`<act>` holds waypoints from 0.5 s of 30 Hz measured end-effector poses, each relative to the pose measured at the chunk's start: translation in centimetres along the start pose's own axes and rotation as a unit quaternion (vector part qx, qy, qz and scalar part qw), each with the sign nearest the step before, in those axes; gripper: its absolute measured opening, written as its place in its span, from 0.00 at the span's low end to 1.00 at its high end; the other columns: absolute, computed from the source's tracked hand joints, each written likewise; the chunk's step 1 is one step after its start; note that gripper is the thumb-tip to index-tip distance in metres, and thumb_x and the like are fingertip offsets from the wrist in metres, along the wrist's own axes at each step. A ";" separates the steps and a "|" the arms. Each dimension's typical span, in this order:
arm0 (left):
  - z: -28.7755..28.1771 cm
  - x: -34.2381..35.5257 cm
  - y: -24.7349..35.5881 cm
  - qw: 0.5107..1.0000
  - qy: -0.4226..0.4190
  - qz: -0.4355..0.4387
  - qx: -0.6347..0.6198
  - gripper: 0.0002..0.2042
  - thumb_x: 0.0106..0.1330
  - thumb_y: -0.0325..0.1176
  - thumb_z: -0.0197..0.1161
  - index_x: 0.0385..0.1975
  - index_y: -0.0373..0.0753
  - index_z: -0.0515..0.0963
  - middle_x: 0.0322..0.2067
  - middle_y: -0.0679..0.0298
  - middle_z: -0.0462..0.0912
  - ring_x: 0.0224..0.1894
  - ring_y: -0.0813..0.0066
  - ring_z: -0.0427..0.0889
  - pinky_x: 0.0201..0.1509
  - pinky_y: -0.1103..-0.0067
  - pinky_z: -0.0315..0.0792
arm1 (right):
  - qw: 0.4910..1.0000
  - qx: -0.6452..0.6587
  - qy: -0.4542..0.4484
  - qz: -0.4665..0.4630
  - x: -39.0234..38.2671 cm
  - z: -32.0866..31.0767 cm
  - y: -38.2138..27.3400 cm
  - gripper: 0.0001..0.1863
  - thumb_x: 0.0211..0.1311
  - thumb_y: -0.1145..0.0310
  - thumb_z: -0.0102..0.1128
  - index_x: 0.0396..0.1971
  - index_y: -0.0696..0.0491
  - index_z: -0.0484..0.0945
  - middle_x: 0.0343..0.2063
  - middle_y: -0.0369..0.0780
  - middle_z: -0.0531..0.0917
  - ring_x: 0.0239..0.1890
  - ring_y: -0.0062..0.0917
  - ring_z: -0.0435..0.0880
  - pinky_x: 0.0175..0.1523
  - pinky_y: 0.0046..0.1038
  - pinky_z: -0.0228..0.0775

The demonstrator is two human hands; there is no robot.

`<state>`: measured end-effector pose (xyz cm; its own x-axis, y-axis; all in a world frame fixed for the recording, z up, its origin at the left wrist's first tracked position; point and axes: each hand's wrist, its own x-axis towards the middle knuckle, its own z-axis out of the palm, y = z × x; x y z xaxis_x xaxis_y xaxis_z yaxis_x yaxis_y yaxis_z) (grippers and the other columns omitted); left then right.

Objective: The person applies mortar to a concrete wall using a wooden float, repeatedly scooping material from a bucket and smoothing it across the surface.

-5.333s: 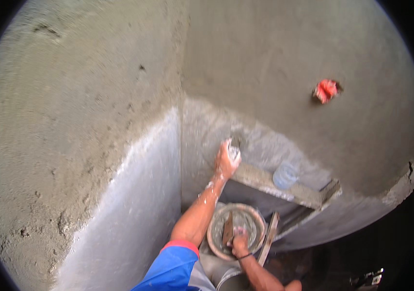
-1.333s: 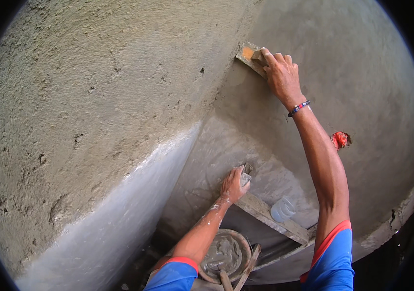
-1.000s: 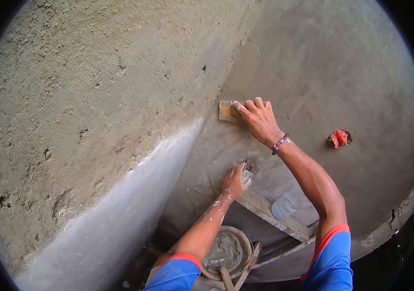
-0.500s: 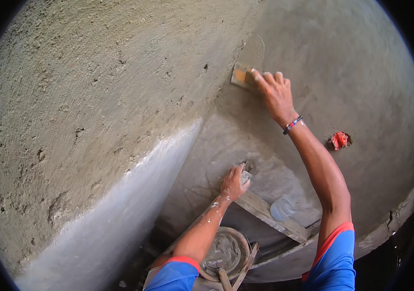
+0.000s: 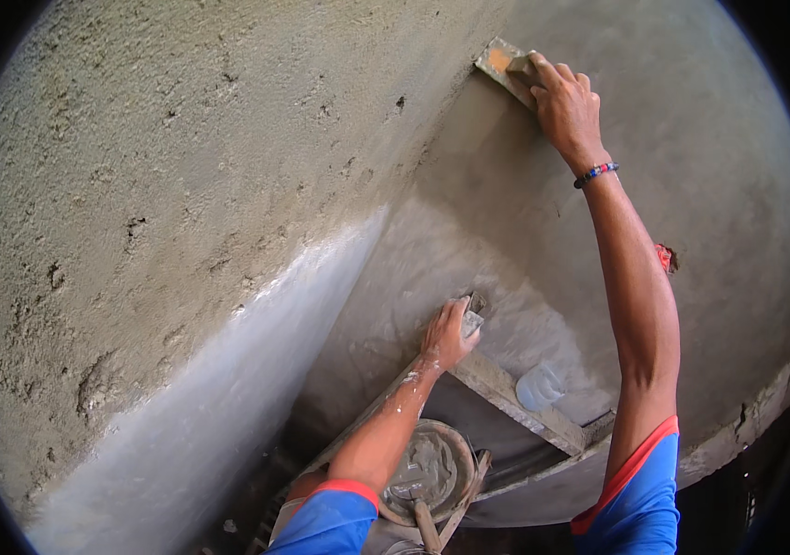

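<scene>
My right hand (image 5: 566, 116) grips a flat trowel (image 5: 498, 61) with an orange patch, high on the smooth grey plastered wall (image 5: 709, 120), at the corner where it meets the rough plastered wall (image 5: 164, 166). Lower down, my left hand (image 5: 446, 335) is closed on a small whitish-grey object (image 5: 471, 325) beside a dark recess in the wall; I cannot make out what it is. Below my left forearm sits a round bucket (image 5: 462, 451) of wet grey paste, with a handled tool in it. A red crumpled plug (image 5: 663, 256) in the wall is partly hidden by my right arm.
A rough ledge (image 5: 497, 398) runs below my left hand, with a translucent plastic container (image 5: 540, 385) on it. A wooden stick (image 5: 464, 504) leans beside the bucket. A broken wall edge (image 5: 737, 425) borders a dark space at the lower right.
Some five seconds ago my right hand was at the bucket. Since then it rose to the wall, stroked down, and has moved back up and right. My left hand has stayed near the recess.
</scene>
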<state>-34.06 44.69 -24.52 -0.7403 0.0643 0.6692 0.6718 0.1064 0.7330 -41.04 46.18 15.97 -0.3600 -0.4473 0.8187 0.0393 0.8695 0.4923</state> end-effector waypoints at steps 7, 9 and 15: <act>-0.6 0.0 0.0 1.000 -0.014 -0.017 -0.017 0.32 0.56 0.33 0.69 0.60 0.38 0.65 0.54 0.49 0.74 0.55 0.46 0.75 0.56 0.59 0.72 | 0.994 0.000 -0.060 -0.094 -9.1 1.4 -5.4 0.26 0.59 0.70 0.57 0.59 0.40 0.70 0.38 0.33 0.78 0.43 0.32 0.76 0.42 0.37 0.67; -0.3 -0.2 0.1 1.000 -0.016 -0.009 -0.005 0.31 0.56 0.34 0.69 0.59 0.37 0.65 0.53 0.49 0.74 0.54 0.46 0.75 0.56 0.59 0.72 | 0.987 -0.008 -0.090 -0.133 -13.4 2.5 -7.4 0.26 0.58 0.70 0.55 0.59 0.42 0.70 0.38 0.33 0.77 0.43 0.30 0.74 0.43 0.35 0.66; 0.5 -0.3 0.5 1.000 -0.011 0.004 -0.006 0.30 0.56 0.34 0.70 0.58 0.36 0.65 0.52 0.46 0.73 0.54 0.43 0.75 0.56 0.58 0.71 | 0.980 -0.036 -0.130 -0.143 -19.0 4.2 -11.3 0.29 0.58 0.70 0.54 0.63 0.48 0.68 0.43 0.38 0.76 0.45 0.30 0.72 0.44 0.33 0.64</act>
<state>-33.52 45.24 -24.40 -0.7350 0.0876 0.6724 0.6781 0.0946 0.7288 -38.56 45.78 -6.42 -0.5916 -0.5938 0.5454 -0.0352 0.6948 0.7183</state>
